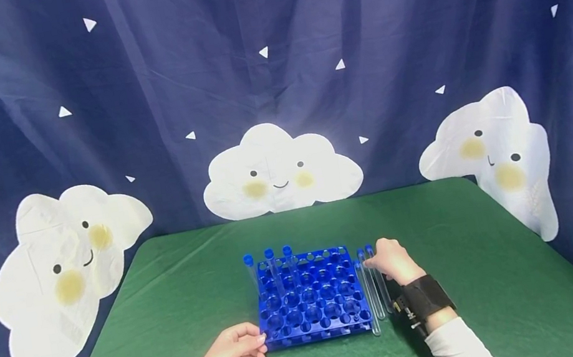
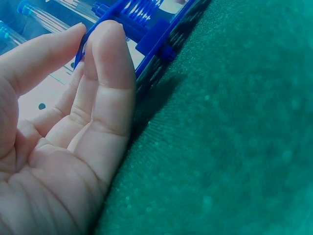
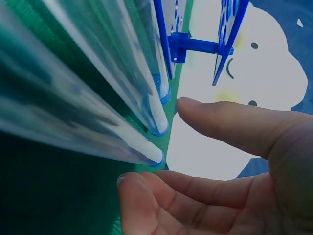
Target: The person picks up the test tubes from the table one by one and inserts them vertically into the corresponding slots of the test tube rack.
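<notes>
A blue test tube rack [image 1: 323, 328] stands on the green table, with three blue-capped test tubes [image 1: 272, 269] upright in its left part. My left hand [image 1: 230, 353] pinches the rack's near left corner between thumb and fingers, as the left wrist view shows closely. Three more capped tubes [image 1: 372, 306] lie side by side just right of the rack, caps toward the back. Over their capped ends is my right hand [image 1: 393, 261]. In the right wrist view its thumb [image 3: 210, 117] and fingers [image 3: 195, 196] are spread apart around the caps, holding none.
The green cloth-covered table [image 1: 179, 285] reaches back to a dark blue curtain [image 1: 250, 96] printed with white clouds and triangles. Most of the rack's holes hold no tube.
</notes>
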The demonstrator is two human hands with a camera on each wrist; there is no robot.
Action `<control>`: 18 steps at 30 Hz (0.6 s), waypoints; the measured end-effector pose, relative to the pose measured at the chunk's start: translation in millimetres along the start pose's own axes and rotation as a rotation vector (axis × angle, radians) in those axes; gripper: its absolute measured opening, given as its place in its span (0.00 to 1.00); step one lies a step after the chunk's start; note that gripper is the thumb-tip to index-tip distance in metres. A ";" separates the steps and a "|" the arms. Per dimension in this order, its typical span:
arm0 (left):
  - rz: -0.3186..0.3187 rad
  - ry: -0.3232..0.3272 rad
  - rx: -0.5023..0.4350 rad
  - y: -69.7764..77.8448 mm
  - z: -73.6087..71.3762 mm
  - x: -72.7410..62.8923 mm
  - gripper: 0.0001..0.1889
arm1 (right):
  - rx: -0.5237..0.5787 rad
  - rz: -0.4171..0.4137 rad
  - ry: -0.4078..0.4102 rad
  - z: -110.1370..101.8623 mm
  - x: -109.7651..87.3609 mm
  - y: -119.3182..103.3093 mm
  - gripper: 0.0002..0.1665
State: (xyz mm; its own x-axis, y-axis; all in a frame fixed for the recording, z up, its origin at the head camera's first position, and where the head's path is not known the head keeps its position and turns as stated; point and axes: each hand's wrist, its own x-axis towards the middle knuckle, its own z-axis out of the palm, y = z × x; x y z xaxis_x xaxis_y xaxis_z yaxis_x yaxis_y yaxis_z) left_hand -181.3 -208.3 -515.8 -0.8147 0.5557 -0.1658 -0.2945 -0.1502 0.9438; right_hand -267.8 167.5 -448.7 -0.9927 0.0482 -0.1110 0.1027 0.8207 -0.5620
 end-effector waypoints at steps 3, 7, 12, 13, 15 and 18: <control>-0.002 0.005 0.004 0.2 0.0 0.3 0.02 | -0.012 -0.008 0.001 1.7 0.6 0.2 0.17; -0.005 0.011 0.009 0.6 0.0 0.7 0.02 | -0.005 -0.026 0.001 4.6 1.5 1.8 0.17; -0.006 0.014 0.011 0.9 0.4 0.5 0.02 | 0.048 -0.021 -0.015 6.4 1.0 1.2 0.16; -0.005 0.014 0.010 1.0 0.6 0.5 0.02 | 0.056 -0.017 -0.016 6.8 1.0 1.1 0.16; -0.005 0.013 0.008 1.2 1.0 0.4 0.02 | 0.076 -0.006 -0.019 7.7 1.4 0.6 0.14; -0.004 0.007 0.004 1.6 1.1 0.2 0.02 | 0.101 0.000 -0.018 8.9 0.9 0.6 0.12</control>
State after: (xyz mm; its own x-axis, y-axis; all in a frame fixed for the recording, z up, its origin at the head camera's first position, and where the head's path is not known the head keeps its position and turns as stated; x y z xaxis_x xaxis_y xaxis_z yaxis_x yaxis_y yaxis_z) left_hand -181.4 -207.5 -514.0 -0.8170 0.5507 -0.1712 -0.2956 -0.1451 0.9442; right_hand -268.1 163.0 -456.4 -0.9914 0.0370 -0.1255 0.1096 0.7588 -0.6420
